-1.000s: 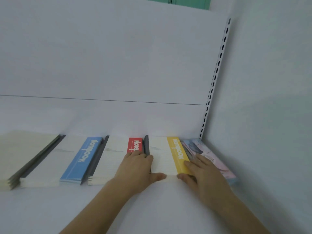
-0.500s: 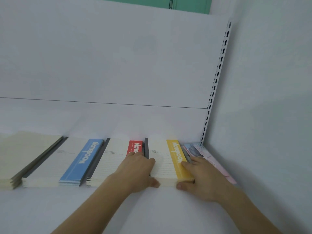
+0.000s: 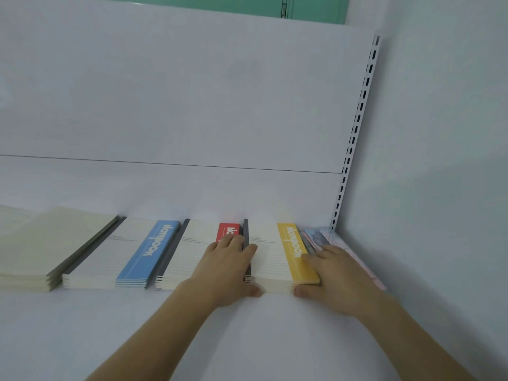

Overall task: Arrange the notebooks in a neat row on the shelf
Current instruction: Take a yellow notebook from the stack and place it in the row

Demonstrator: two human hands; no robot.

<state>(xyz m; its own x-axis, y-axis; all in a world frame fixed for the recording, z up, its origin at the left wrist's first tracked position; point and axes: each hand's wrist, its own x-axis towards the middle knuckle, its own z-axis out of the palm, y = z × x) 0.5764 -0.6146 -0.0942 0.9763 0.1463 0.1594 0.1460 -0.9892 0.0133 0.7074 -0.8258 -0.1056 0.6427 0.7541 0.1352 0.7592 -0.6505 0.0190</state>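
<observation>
Several stacks of notebooks lie flat in a row on the white shelf (image 3: 247, 339): a cream stack (image 3: 41, 248), a blue-stripe stack (image 3: 148, 251), a red-stripe stack (image 3: 192, 251), a yellow-stripe stack (image 3: 275, 257) and pastel pink and blue notebooks (image 3: 321, 239) in the right corner. My left hand (image 3: 228, 268) lies flat on the red-stripe stack, its thumb against the front edge of the yellow-stripe stack. My right hand (image 3: 338, 279) presses the yellow-stripe stack's right side with straight fingers, thumb at its front corner, and covers part of the pastel notebooks.
A white back panel rises behind the row. A slotted metal upright (image 3: 357, 133) stands in the right corner beside the white side wall (image 3: 439, 188). Bare shelf surface runs in front of the stacks.
Both hands slid back toward the front edge of the yellow-stripe stack. Its front edge now sits about level with the neighbouring stacks.
</observation>
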